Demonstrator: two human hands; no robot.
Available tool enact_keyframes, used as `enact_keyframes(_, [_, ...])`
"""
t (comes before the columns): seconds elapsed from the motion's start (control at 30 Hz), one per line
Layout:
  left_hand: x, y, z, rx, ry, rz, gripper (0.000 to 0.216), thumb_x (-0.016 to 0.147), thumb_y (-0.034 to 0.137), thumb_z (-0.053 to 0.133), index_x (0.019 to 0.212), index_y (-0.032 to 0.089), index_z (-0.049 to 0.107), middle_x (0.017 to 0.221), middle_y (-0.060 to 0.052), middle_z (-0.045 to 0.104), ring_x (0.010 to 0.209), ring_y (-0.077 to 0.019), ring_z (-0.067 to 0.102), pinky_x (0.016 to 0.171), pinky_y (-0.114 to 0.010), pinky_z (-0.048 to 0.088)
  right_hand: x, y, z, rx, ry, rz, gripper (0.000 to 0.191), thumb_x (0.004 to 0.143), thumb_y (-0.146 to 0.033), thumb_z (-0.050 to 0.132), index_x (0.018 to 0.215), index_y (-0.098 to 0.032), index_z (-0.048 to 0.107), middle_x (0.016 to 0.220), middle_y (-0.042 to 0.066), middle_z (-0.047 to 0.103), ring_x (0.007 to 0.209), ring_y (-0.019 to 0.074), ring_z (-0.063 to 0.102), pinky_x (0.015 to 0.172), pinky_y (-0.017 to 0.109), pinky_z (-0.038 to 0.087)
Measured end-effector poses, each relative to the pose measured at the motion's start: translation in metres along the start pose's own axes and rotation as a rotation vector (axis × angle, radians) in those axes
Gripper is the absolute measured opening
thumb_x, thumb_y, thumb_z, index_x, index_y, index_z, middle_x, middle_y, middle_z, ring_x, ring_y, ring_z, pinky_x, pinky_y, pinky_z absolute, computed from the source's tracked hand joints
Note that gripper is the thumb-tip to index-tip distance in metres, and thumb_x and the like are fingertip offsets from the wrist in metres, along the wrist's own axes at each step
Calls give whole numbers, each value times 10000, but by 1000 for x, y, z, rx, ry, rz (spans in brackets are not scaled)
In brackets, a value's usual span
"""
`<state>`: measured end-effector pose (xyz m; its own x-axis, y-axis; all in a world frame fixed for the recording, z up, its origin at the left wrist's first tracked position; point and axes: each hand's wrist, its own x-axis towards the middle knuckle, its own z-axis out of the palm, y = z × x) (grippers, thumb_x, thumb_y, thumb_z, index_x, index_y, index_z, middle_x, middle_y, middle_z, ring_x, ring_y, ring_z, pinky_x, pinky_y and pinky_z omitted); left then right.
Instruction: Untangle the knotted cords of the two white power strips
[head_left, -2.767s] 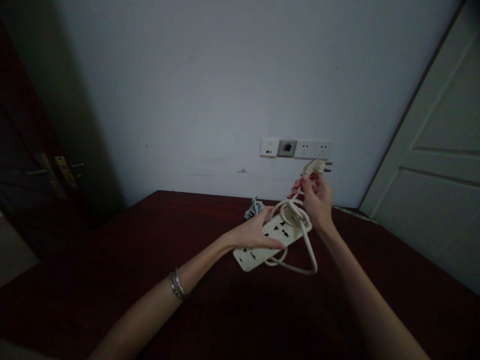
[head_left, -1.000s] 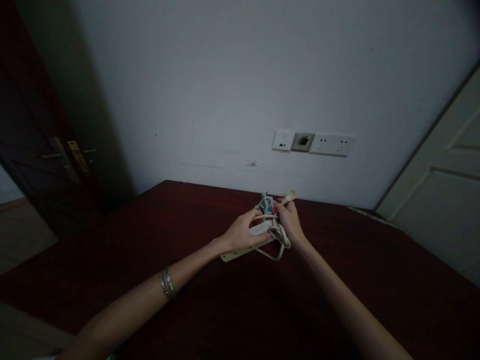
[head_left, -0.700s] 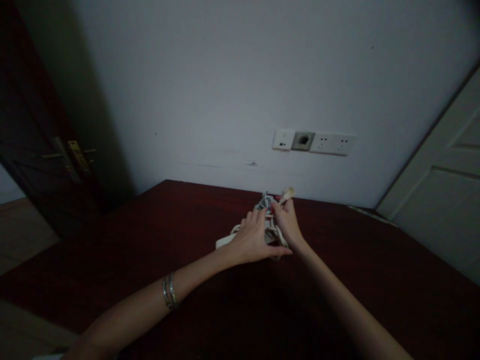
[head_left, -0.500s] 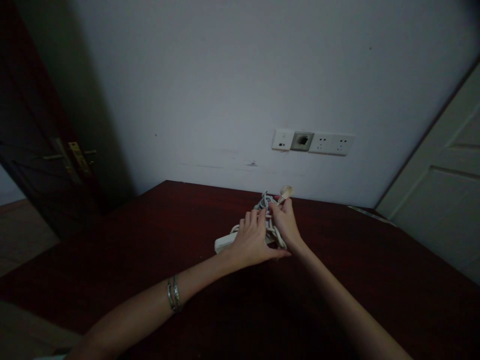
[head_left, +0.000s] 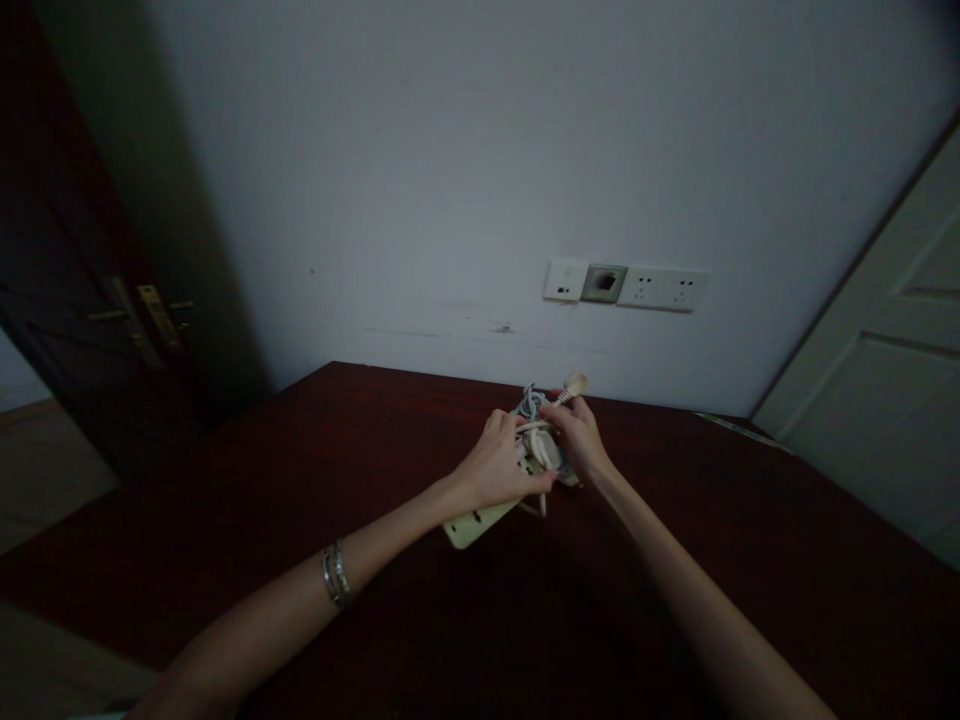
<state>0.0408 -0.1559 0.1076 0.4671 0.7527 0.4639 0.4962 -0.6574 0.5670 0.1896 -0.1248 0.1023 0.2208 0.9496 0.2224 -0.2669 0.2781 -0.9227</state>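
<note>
A white power strip [head_left: 474, 524] with sockets along its face lies tilted under my left hand [head_left: 501, 465]. That hand is curled round the strip and the cord looped about it, thumb at the near side. My right hand [head_left: 581, 436] pinches the strip's pale cord [head_left: 541, 447] close to the plug. The cream plug [head_left: 575, 384] sticks up past the right fingers, towards the wall. Tangled greyish cable [head_left: 530, 402] lies just beyond both hands. My palms and fingers hide part of the bundle.
The dark red tabletop [head_left: 360, 450] reaches back to a pale wall [head_left: 420, 180]. Several wall sockets [head_left: 660, 288] sit in a row above the table. A dark door with a handle [head_left: 154, 315] stands at left, a white panelled door [head_left: 892, 400] at right.
The power strip has turned over so its socket face shows, and its left end has swung nearer to me. My left hand has shifted its hold; the right hand stays near the plug.
</note>
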Motion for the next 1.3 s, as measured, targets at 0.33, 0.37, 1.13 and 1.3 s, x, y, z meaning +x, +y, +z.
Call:
enact_keyframes(0.33, [16,-17,-28,-470,-243,-340,615,563,427,765,1025,108,514,909,-81,605,776,-180,580,684,-332,465,4,7,-10,60,-268,-26,750,553,-188,765,1177,-260,354,875,-29,553,773,124,591,708,260,492])
enact_keyframes(0.37, [17,-17,-29,-532,-255,-355,611,552,397,778,1017,109,506,900,-77,606,761,-171,581,671,-321,463,3,7,-10,43,-292,-40,774,568,-206,766,1206,-269,333,901,-21,544,801,128,590,724,266,496])
enact_keyframes(1.13, [23,-40,-50,-819,-384,-278,309,741,355,649,938,117,636,863,-62,620,734,-113,534,697,-259,398,-4,-6,-3,-111,-512,-73,779,572,-238,772,1181,-281,287,976,8,461,844,143,575,723,290,507])
enact_keyframes(1.3, [21,-33,-50,-729,-375,-261,376,670,351,711,957,118,639,889,-61,634,767,-125,557,723,-261,417,-6,-7,-2,-144,-465,-79,738,567,-250,773,1147,-258,318,962,12,471,846,150,581,733,299,507])
